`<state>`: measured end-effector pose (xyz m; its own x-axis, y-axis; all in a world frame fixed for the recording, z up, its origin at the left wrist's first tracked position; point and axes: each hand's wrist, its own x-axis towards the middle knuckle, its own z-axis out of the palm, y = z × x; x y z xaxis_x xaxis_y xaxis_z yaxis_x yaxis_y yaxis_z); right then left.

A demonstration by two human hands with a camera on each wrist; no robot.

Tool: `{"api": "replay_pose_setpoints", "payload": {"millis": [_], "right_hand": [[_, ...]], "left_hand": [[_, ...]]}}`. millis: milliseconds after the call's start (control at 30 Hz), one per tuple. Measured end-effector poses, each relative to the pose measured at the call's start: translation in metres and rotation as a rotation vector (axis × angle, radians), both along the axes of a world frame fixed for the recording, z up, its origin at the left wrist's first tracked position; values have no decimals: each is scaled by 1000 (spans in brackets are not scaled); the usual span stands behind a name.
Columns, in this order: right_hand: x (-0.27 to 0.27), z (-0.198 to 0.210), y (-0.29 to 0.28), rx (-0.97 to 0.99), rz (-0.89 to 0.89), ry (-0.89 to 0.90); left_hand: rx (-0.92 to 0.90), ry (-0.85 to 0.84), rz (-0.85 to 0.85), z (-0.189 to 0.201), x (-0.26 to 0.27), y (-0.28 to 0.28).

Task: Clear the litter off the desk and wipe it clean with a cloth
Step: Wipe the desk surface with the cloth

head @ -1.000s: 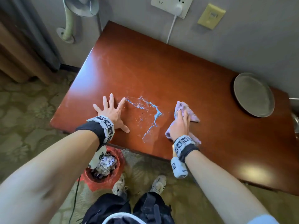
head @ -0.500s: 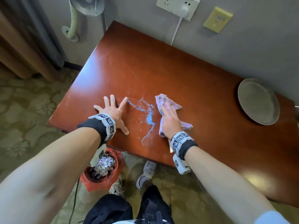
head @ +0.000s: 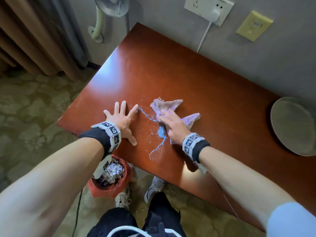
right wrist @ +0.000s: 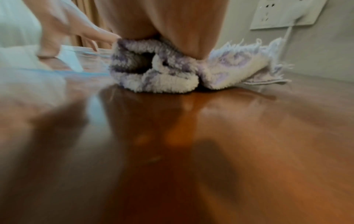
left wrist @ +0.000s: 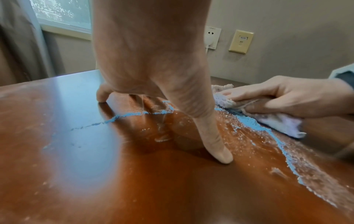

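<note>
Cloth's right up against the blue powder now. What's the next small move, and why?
Probably sweep the cloth under the right hand toward the desk's near edge, above the red bin. The blue powder lies heaped against the cloth, and the left hand rests flat beside it, blocking a sweep leftward.

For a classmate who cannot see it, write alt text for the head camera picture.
On a reddish-brown desk, the right hand presses a pale purple cloth against a trail of blue powder, while the left hand lies flat with fingers spread beside it. A grey plate sits at the desk's right end, and a red bin full of crumpled paper stands on the floor below.
</note>
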<state>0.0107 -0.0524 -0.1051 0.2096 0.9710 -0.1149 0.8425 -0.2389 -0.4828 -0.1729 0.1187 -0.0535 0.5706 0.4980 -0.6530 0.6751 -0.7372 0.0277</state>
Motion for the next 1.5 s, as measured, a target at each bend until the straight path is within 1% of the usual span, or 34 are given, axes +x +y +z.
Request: {"api": "replay_pose_setpoints", "payload": {"millis": [67,100,133,200,267,367,433,500,533,567,667,733,800,833,900,967,1067,1133,1233,1333,1400,1500], "right_hand": [[-3,2,-7,-17,129,49],[1,7,-7,-22,166,64],[8,12,-4,-20,165,71],[29,20,12,5,89,85],[49,30,38,4,-16,52],[61,35,78,-110,-101,10],[59,31,95,-160,-112,14],[49,27,101,-146,-45,11],[43,26,99,-139,23,12],[36,25,95,-123,115,19],[25,19,69,-39,462,35],[33,16,48,-65,582,30],[43,19,43,-103,591,18],[48,22,49,-99,558,35],[51,33,76,-78,455,57],[45,40,108,-110,386,41],[26,38,141,-138,385,10],[15,30,143,-111,476,11],[12,21,122,-62,715,-3],[19,27,108,-100,844,-17],[25,34,118,-88,803,0],[33,43,150,-68,599,12]], "left_hand": [[18,6,7,0,-3,-1],[32,10,13,0,-4,-2],[50,10,20,0,-5,-3],[68,1,41,-1,-8,-5],[56,-17,80,-2,-13,-5],[33,-46,161,-3,-23,-7],[25,-57,200,-4,-29,-6],[25,-55,218,-5,-33,-3],[27,-53,220,-4,-33,-1],[26,-51,221,-4,-34,0],[30,-66,218,-3,-40,1],[42,-71,222,-3,-48,1],[50,-79,259,-3,-58,3],[48,-81,281,-3,-62,4],[42,-70,315,-2,-69,5],[45,-63,340,-2,-71,6],[21,-56,369,-2,-71,7],[19,-48,367,-3,-72,8],[22,-50,362,-5,-73,8],[30,-64,361,-7,-75,9],[33,-69,357,-8,-77,8],[19,-73,369,-8,-79,8]]}}
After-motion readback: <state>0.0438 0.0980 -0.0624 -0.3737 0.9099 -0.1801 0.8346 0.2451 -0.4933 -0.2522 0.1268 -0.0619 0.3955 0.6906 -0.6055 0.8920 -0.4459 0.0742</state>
